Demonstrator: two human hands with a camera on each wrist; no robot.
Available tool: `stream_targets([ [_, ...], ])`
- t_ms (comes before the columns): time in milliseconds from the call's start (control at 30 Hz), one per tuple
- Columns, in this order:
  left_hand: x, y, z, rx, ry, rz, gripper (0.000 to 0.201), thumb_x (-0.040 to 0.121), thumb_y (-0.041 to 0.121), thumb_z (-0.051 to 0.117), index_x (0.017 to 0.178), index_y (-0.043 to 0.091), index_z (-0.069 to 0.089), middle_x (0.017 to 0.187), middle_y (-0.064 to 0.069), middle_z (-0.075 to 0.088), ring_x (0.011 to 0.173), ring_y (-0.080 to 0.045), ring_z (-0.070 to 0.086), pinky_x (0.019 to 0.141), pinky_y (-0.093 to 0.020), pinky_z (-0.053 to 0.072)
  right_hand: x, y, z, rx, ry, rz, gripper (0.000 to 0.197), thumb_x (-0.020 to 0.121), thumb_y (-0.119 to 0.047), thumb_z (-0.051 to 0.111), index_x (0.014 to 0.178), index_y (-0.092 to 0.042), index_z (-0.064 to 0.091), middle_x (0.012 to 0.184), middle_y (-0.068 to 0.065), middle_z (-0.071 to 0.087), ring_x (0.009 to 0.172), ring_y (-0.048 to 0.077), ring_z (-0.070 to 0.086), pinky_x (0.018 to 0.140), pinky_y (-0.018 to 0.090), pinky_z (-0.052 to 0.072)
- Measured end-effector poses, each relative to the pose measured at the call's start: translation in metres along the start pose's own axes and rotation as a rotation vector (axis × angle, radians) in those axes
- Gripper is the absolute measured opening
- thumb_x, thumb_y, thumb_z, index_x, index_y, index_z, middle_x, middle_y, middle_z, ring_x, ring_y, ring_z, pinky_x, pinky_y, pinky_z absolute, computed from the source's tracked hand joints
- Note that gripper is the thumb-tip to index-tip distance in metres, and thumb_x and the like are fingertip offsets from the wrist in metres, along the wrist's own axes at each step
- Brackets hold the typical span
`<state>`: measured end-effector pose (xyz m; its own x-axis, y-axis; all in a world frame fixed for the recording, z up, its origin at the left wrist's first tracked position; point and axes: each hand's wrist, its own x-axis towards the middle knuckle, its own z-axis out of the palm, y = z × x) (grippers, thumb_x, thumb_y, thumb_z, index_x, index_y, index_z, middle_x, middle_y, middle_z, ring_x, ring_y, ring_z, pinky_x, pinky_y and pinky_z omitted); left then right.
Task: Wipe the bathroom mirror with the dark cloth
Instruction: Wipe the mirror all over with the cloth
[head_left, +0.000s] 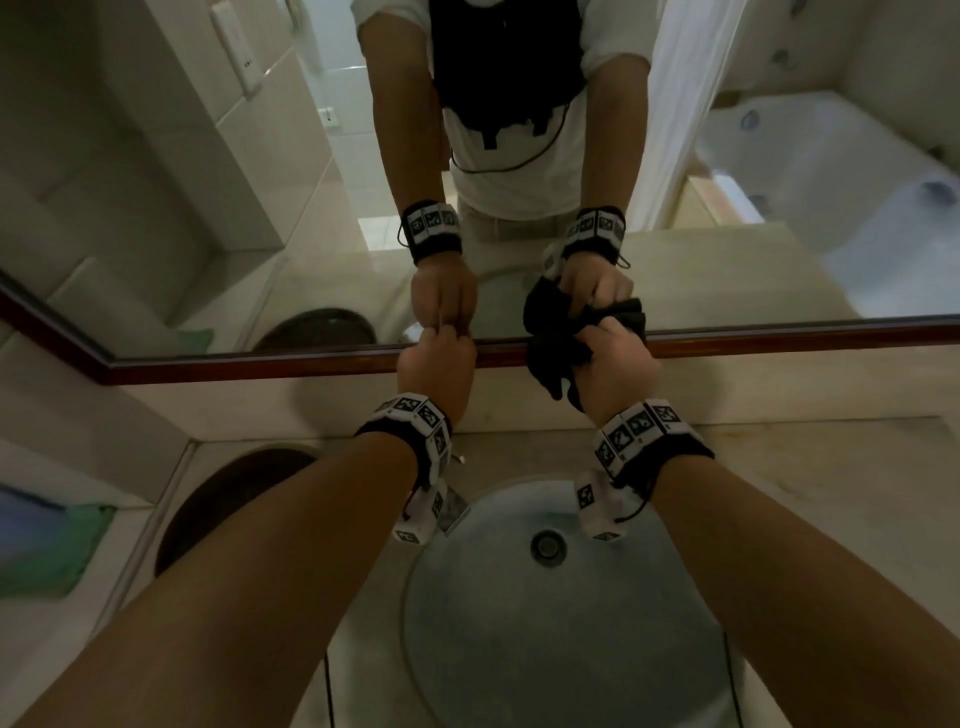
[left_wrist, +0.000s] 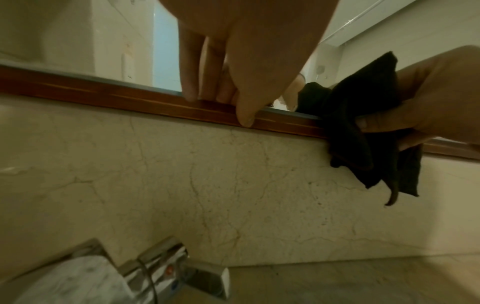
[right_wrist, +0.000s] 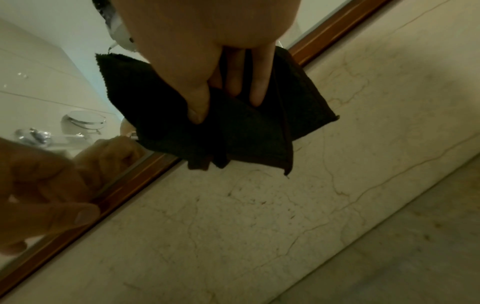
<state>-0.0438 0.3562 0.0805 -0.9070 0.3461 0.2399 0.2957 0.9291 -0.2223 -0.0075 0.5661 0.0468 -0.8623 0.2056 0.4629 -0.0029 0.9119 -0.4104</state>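
Green cloth (head_left: 57, 545) at far left on the tabletop (head_left: 779, 467), dark round dish (head_left: 218, 499) just right of it. Left hand (head_left: 439, 364) at the mirror's (head_left: 208, 182) wooden frame (head_left: 260, 364): fingers (left_wrist: 188, 82) close together, tips on the frame's top edge at the glass, thumb on the frame face, holding nothing. Sink (head_left: 545, 623) below between both arms, tap (left_wrist: 161, 269) under the left wrist. Right hand (head_left: 618, 364) grips the bunched dark cloth (head_left: 550, 353), thumb and fingers (right_wrist: 259, 82) curled into its folds; cloth sits against the lower mirror edge, overlapping frame and marble wall (left_wrist: 233, 185).
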Motion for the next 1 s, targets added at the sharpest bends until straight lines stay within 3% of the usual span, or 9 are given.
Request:
stream_targets([
  [133, -0.005, 0.011, -0.008, 0.009, -0.109, -0.071, 0.012, 0.08, 0.019, 0.075, 0.085, 0.012, 0.067, 0.085, -0.008, 0.059, 0.075, -0.028, 0.06, 0.05, -0.029, 0.041, 0.005, 0.018, -0.018, -0.028, -0.126, 0.026, 0.007, 0.082, -0.017, 0.064, 0.089, -0.019, 0.066, 0.093, 0.002, 0.057, 0.081, 0.028, 0.058, 0.056, 0.032, 0.044],
  [233, -0.006, 0.028, -0.023, 0.022, -0.203, -0.115, 0.023, 0.088, 0.02, 0.066, 0.108, 0.011, 0.061, 0.111, -0.011, 0.055, 0.103, -0.03, 0.054, 0.069, -0.038, 0.048, 0.009, 0.051, -0.033, -0.001, -0.15, 0.028, 0.007, 0.084, -0.011, 0.063, 0.088, -0.017, 0.064, 0.092, 0.004, 0.054, 0.083, 0.031, 0.057, 0.057, 0.031, 0.035],
  [333, -0.004, 0.06, -0.036, 0.014, -0.253, -0.076, 0.034, 0.089, 0.021, 0.063, 0.121, 0.013, 0.055, 0.123, -0.01, 0.05, 0.116, -0.032, 0.046, 0.081, -0.042, 0.049, 0.011, 0.089, -0.052, 0.014, -0.158, 0.03, 0.006, 0.085, -0.01, 0.064, 0.086, -0.016, 0.063, 0.093, 0.005, 0.054, 0.084, 0.033, 0.056, 0.058, 0.032, 0.039],
  [400, -0.001, 0.095, -0.042, -0.016, -0.206, -0.004, 0.038, 0.085, 0.02, 0.067, 0.121, 0.013, 0.054, 0.121, -0.011, 0.051, 0.114, -0.033, 0.048, 0.078, -0.042, 0.049, 0.013, 0.113, -0.065, 0.008, -0.152, 0.042, 0.006, 0.084, -0.011, 0.064, 0.084, -0.017, 0.063, 0.092, 0.004, 0.055, 0.082, 0.031, 0.057, 0.056, 0.032, 0.042],
  [567, 0.023, 0.193, -0.052, -0.096, -0.112, 0.083, 0.038, 0.088, 0.022, 0.063, 0.124, 0.015, 0.053, 0.12, -0.007, 0.051, 0.111, -0.03, 0.049, 0.073, -0.039, 0.049, 0.017, 0.182, -0.101, 0.004, -0.126, 0.051, 0.011, 0.081, -0.008, 0.068, 0.079, -0.017, 0.061, 0.087, 0.004, 0.054, 0.078, 0.031, 0.057, 0.054, 0.03, 0.032],
  [667, 0.033, 0.233, -0.056, -0.102, -0.065, 0.077, 0.034, 0.087, 0.016, 0.065, 0.12, 0.012, 0.057, 0.113, -0.01, 0.055, 0.096, -0.032, 0.057, 0.065, -0.038, 0.048, 0.019, 0.233, -0.125, -0.003, -0.13, 0.083, 0.012, 0.079, -0.009, 0.07, 0.08, -0.018, 0.062, 0.089, 0.003, 0.054, 0.078, 0.03, 0.058, 0.053, 0.035, 0.044],
  [767, 0.037, 0.25, -0.058, -0.083, -0.013, 0.021, 0.023, 0.077, 0.003, 0.07, 0.099, 0.007, 0.066, 0.091, -0.014, 0.06, 0.067, -0.033, 0.059, 0.044, -0.03, 0.035, 0.021, 0.28, -0.147, -0.027, -0.089, 0.116, 0.012, 0.077, -0.01, 0.072, 0.08, -0.018, 0.064, 0.087, 0.003, 0.056, 0.076, 0.029, 0.059, 0.051, 0.032, 0.041],
  [867, 0.04, 0.254, -0.054, -0.034, 0.034, -0.006, 0.016, 0.073, 0.005, 0.075, 0.087, 0.008, 0.068, 0.079, -0.012, 0.06, 0.058, -0.031, 0.056, 0.045, -0.025, 0.025, 0.022, 0.312, -0.163, -0.021, -0.038, 0.124, 0.02, 0.075, -0.005, 0.074, 0.069, -0.017, 0.059, 0.079, 0.007, 0.056, 0.067, 0.032, 0.058, 0.049, 0.027, 0.029],
  [1000, 0.045, 0.257, -0.058, -0.051, -0.023, -0.023, 0.018, 0.071, 0.01, 0.08, 0.08, 0.009, 0.065, 0.072, -0.009, 0.057, 0.054, -0.029, 0.055, 0.045, -0.025, 0.027, 0.023, 0.338, -0.174, -0.043, -0.015, 0.134, 0.019, 0.076, -0.008, 0.073, 0.069, -0.017, 0.058, 0.08, 0.006, 0.056, 0.068, 0.031, 0.057, 0.046, 0.032, 0.04],
])
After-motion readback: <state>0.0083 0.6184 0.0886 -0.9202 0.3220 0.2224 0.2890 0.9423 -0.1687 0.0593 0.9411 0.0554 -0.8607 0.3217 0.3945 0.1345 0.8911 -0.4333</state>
